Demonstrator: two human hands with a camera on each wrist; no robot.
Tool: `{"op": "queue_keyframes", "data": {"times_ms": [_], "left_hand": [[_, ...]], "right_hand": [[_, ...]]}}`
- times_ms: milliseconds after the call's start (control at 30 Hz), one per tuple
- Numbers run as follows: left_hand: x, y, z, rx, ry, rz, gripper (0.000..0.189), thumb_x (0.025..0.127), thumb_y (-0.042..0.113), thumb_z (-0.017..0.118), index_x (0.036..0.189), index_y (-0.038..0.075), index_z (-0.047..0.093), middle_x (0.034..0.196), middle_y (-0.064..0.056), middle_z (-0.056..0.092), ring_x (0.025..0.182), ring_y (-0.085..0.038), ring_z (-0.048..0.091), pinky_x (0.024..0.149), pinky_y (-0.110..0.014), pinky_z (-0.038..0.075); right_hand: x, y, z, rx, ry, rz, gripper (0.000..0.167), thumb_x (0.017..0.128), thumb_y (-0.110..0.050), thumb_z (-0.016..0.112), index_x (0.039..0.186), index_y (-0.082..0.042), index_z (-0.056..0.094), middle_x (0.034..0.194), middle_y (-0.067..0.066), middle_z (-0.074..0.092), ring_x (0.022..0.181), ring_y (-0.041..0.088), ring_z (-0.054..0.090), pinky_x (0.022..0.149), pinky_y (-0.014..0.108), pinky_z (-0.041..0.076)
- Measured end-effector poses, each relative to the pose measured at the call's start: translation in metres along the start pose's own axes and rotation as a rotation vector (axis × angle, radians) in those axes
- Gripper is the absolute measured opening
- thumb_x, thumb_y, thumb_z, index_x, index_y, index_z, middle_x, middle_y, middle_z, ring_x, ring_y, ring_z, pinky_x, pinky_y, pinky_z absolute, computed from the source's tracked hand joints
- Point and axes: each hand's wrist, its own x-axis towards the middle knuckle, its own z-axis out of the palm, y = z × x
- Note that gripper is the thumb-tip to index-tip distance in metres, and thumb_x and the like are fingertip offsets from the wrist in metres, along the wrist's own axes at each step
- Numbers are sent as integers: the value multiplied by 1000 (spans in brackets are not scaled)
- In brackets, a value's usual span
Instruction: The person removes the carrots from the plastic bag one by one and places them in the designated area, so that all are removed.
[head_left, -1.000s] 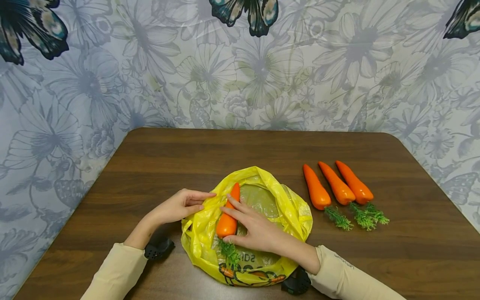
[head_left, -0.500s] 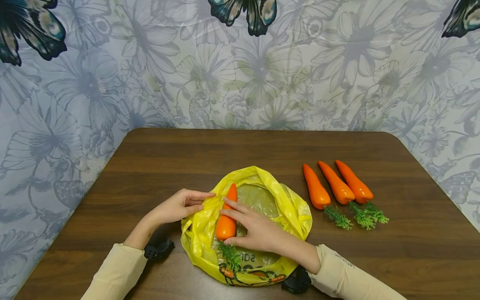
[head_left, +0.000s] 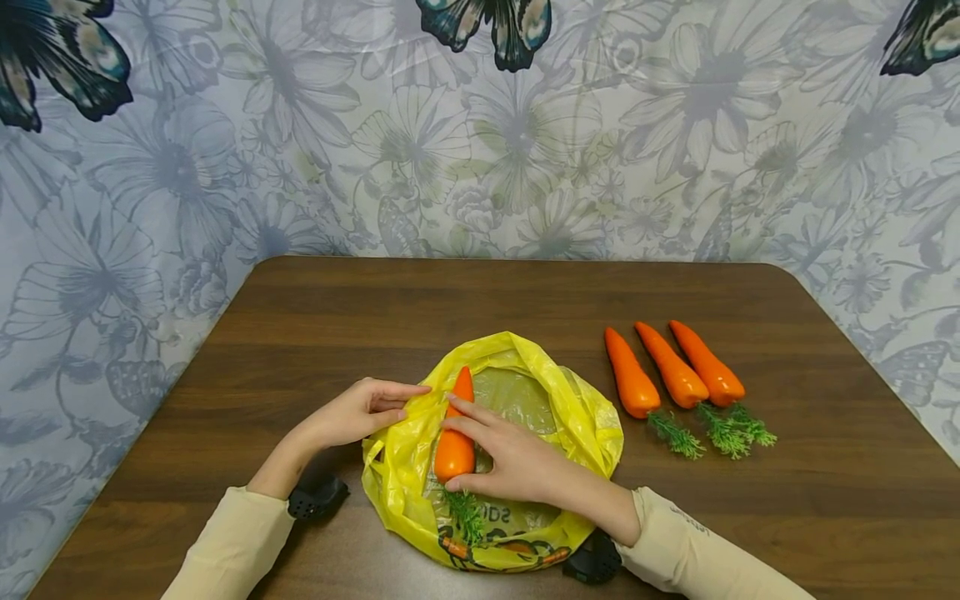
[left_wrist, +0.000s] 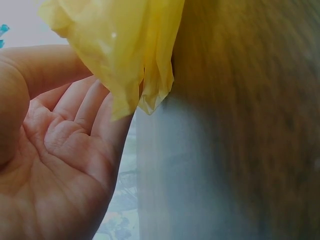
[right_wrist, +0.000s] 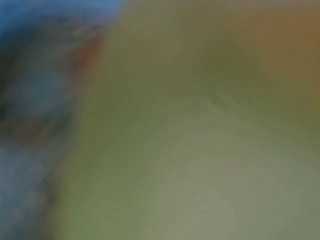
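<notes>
An orange carrot (head_left: pixel 454 454) with a feathery green top lies in the open mouth of a yellow plastic bag (head_left: pixel 592 408), its tip pointing away. My right hand (head_left: pixel 517 458) reaches in from the right and holds the carrot, thumb by its thick end and fingers across its middle. At the bag's left side my left hand (head_left: pixel 360 412) pinches the rim. The left wrist view shows the yellow plastic (left_wrist: pixel 125 50) between thumb and fingers. Only blurred yellow-green plastic (right_wrist: pixel 175 150) fills most of the right wrist view.
Three more carrots (head_left: pixel 633 379) with green tops lie side by side on the brown wooden table (head_left: pixel 337 308), right of the bag. Behind the table's far edge is a floral wall (head_left: pixel 525 167) with butterfly decorations.
The fingers of my right hand have shifted slightly left over the carrot, and the carrot has moved a little inside the bag. My left hand stays in place.
</notes>
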Motion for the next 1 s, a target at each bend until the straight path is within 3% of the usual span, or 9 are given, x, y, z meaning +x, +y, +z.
{"op": "queue_keyframes", "data": {"times_ms": [400, 600, 1000], "left_hand": [[0, -2, 0, 30, 6, 3, 41, 93, -7, 49, 134, -9, 44, 130, -27, 48, 108, -30, 57, 81, -32, 51], [0, -3, 0, 26, 5, 8, 41, 93, -8, 49, 134, -9, 44, 131, -27, 47, 108, -29, 57, 81, -32, 51], [0, -3, 0, 6, 7, -8, 42, 93, -7, 49, 135, -8, 44, 131, -26, 47, 108, -29, 57, 81, -32, 50]], "right_hand": [[0, -1, 0, -41, -19, -29, 66, 87, -59, 51, 144, -27, 39, 154, -2, 17, 131, 29, 32, 96, 50, 38], [0, -1, 1, -23, -26, -34, 64, 86, -61, 52, 140, -27, 46, 155, -3, 13, 132, 28, 29, 96, 49, 39], [1, 1, 1, 36, 18, -43, 64, 82, -55, 60, 135, -21, 51, 154, 1, 15, 125, 28, 41, 92, 41, 44]]}}
